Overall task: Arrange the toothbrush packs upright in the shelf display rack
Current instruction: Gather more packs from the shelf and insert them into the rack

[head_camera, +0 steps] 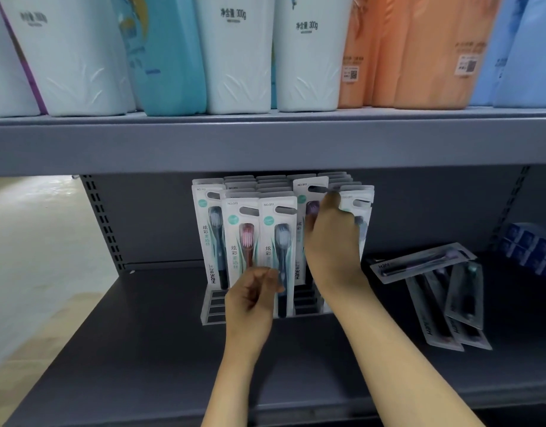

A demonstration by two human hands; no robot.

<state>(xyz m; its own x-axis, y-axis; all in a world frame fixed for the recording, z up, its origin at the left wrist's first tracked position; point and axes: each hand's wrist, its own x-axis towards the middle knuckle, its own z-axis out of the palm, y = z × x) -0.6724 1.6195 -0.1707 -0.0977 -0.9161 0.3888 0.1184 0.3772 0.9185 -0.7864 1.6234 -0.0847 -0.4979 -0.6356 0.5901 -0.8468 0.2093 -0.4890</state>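
Observation:
A clear plastic display rack (211,312) stands at the middle of the grey lower shelf (142,349), holding several upright toothbrush packs in rows. My left hand (250,300) pinches the lower edge of the front pack with the blue brush (279,232); the red-brush pack (240,238) stands just left of it. My right hand (330,238) reaches into the right side of the rack, fingers closed on the top of the rightmost pack (358,204), partly covering a purple-brush pack (308,195). Several loose packs (435,285) lie flat on the shelf to the right.
The upper shelf edge (271,143) hangs low over the rack, loaded with white, teal, orange and blue refill pouches (234,57). Blue boxes (530,245) sit at the far right. A perforated upright (102,223) bounds the shelf on the left.

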